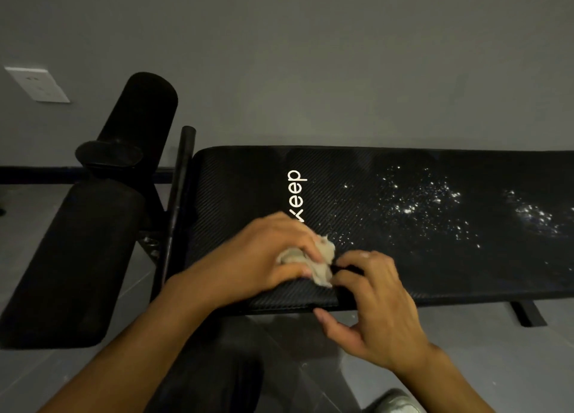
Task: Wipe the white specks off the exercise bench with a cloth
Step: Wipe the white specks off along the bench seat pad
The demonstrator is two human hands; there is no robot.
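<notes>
Only the head view to go on here; the left hand (273,257) is sitting on the near edge of the exercise bench (236,189), fingers curled tight round a bunched-up pale cloth (320,263) and pressing it onto the pad just below the "keep" logo (296,195). The right hand (375,304) is hanging right beside it, fingers bent with the tips meeting the cloth's right edge and the thumb dropping below the bench rim; it's a bit blurry, so I honestly can't tell if it's pinching the cloth or just touching it.

My read is that the wiping is barely getting going; the white specks (419,201) are lying thick to the right of the cloth, with a second patch (534,214) further along near the frame edge, and only a few stragglers are reaching the cloth. The next move is probably calling for a firm sweep to the right across the textured pad, keeping the cloth flat enough that the bits aren't just getting flicked onto the floor.

As for the room: the bench is black with a woven-looking surface; two foam rollers (139,117) and a black bar (180,195) are standing at its left end; a grey wall with a wall socket (37,83) is running behind; grey floor tiles (466,350) and a shoe (400,401) are showing below.
</notes>
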